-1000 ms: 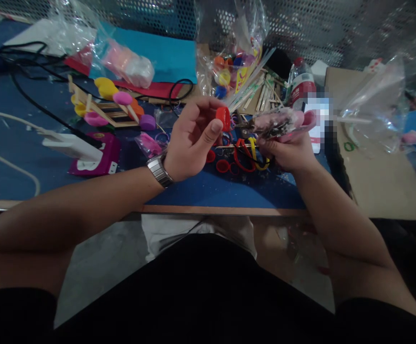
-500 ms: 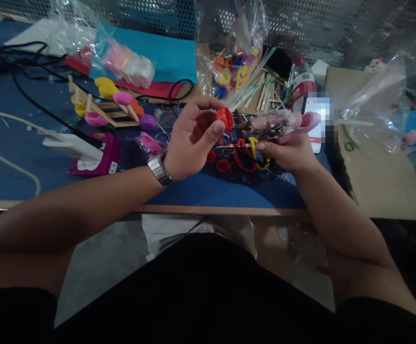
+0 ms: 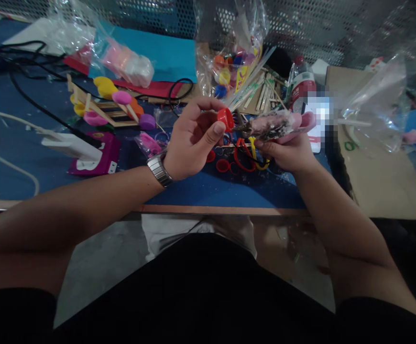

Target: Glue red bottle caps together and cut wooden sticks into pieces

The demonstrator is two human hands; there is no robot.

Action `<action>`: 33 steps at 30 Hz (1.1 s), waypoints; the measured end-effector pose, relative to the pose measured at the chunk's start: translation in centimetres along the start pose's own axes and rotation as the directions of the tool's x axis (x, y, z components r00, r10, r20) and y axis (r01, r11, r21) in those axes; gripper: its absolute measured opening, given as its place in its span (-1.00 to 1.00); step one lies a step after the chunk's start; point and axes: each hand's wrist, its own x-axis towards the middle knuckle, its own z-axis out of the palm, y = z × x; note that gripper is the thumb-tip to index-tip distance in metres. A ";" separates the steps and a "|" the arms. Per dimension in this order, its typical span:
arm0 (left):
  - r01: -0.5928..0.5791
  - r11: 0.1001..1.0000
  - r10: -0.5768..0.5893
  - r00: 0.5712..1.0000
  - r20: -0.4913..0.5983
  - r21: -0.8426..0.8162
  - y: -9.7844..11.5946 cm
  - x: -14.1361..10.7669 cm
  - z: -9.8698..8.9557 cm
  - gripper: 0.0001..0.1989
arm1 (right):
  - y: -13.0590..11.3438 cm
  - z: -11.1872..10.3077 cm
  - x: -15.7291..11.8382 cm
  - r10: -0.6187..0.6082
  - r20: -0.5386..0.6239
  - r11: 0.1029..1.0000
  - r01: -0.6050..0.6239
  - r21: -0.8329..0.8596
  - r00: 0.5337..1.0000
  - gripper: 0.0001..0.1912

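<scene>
Red cap (image 3: 223, 115), pinched in left grip (image 3: 194, 141), cap-wide

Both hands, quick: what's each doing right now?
Left hand: closed, pinching the small red cap between thumb and fingers.
Right hand: closed, holding the pink glue gun.

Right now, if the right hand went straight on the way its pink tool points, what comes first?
Probably the hollow red piece in the left hand: the pink tool in the right hand aims at it, though depth is unclear.
</scene>
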 end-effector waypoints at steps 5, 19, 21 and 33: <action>0.017 1.000 -0.017 1.000 0.021 0.013 0.1 -0.1 -0.1 -0.37 | 0.2 -0.1 0.0 0.028 -0.008 0.999 -0.028 -0.021 1.000 -0.54; 0.013 1.000 -0.013 1.000 -0.015 -0.024 -0.1 0.0 0.2 -0.39 | 2.0 -0.3 -0.3 -0.011 -0.036 0.997 0.008 -0.078 0.999 -0.53; 0.033 0.999 -0.034 0.999 -0.019 -0.017 -0.2 0.0 0.2 -0.36 | 1.8 -0.2 -0.3 -0.006 -0.030 0.997 0.004 -0.080 1.000 -0.50; 0.058 0.997 -0.059 0.998 -0.024 -0.053 0.6 0.0 0.3 -0.41 | 1.6 -0.3 -0.2 -0.025 -0.013 0.998 0.025 -0.050 1.000 -0.50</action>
